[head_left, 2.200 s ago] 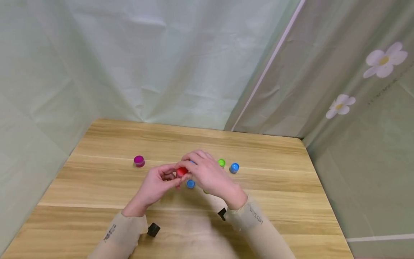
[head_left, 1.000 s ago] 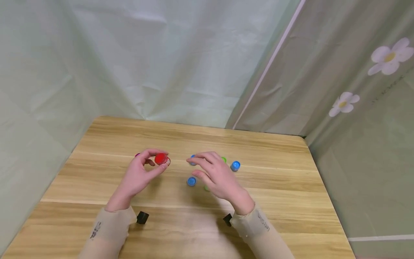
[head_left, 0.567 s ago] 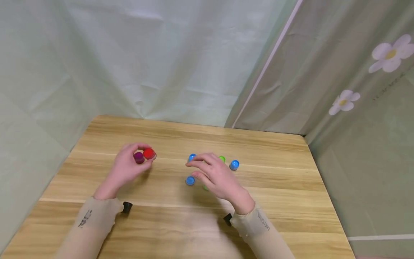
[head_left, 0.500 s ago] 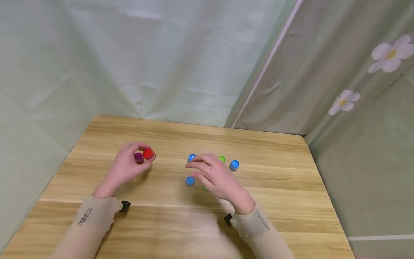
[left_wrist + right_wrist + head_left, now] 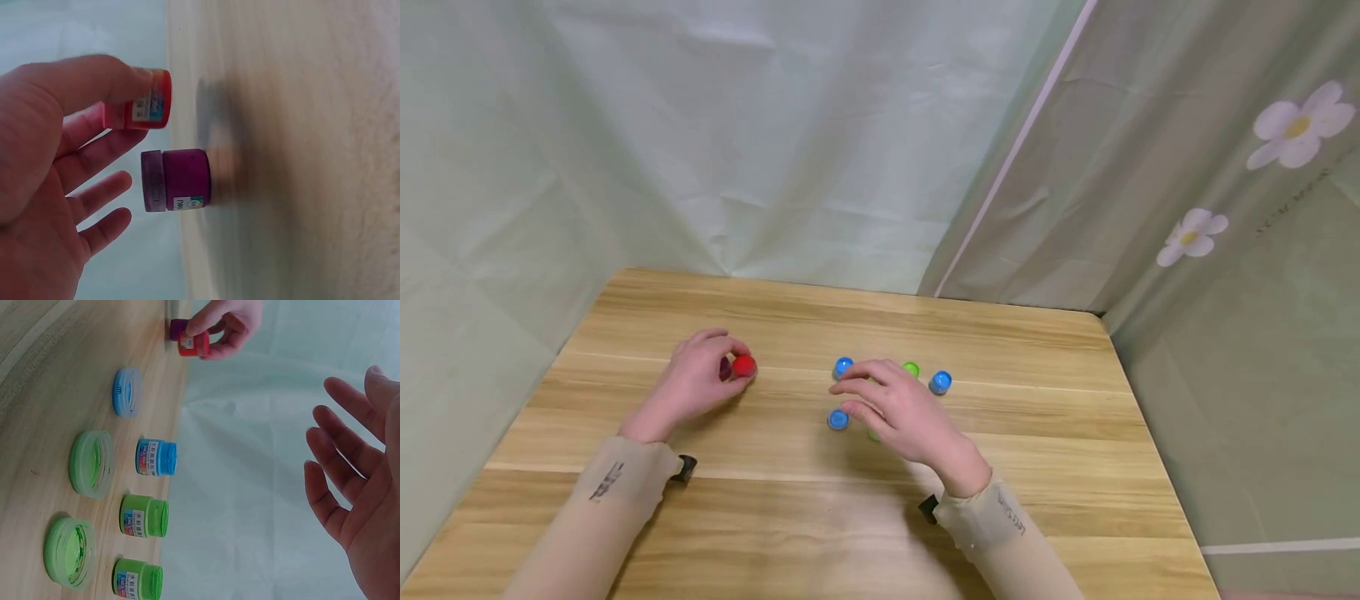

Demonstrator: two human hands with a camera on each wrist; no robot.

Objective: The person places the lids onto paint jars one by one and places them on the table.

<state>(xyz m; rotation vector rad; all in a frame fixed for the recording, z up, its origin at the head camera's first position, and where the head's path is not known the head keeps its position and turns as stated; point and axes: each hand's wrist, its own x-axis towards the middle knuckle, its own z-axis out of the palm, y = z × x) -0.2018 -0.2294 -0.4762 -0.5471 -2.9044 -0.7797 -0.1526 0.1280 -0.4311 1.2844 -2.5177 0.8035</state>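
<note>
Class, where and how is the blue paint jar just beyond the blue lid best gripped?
Grip the blue paint jar probably best by its straight-sided, labelled body, below the narrower neck. It stands upright, so pinch opposite sides, coming from the left: green paint jars stand to its right.

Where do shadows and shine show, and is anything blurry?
Head: pale glare on the table, soft shadow below the right hand. Left wrist: dark shadows beside the red jar and purple jar, small label print blurred. Right wrist: label on the blue jar looks clearer.
</note>
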